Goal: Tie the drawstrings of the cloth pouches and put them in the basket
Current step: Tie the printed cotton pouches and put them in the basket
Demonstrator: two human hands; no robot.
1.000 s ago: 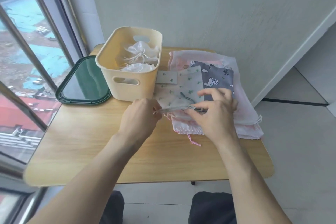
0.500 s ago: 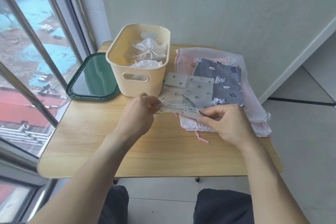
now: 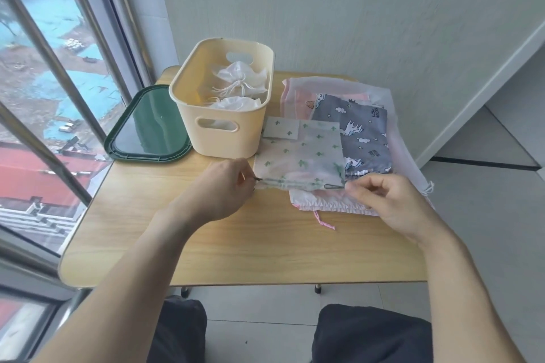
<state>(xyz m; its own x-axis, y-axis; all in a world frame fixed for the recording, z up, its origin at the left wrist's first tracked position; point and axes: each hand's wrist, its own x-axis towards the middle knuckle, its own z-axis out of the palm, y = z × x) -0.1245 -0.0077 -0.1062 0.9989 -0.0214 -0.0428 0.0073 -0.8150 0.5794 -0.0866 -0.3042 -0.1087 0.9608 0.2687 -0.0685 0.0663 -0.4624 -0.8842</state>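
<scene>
A translucent cactus-print pouch lies flat on the wooden table, atop a pile of other pouches. My left hand pinches the grey drawstring at the pouch's left end. My right hand pinches the drawstring loop at its right end. The cream basket stands behind my left hand and holds two tied white pouches. A grey unicorn-print pouch and a pink pouch lie under and beside the cactus one.
A dark green lid lies left of the basket by the window. A small cactus-print pouch rests against the basket's right side. A wall runs behind the table; the floor drops away to the right.
My hands have drawn apart along the pouch's near edge, each now holding a drawstring end. The camera has shifted, so the table sits further right in view.
</scene>
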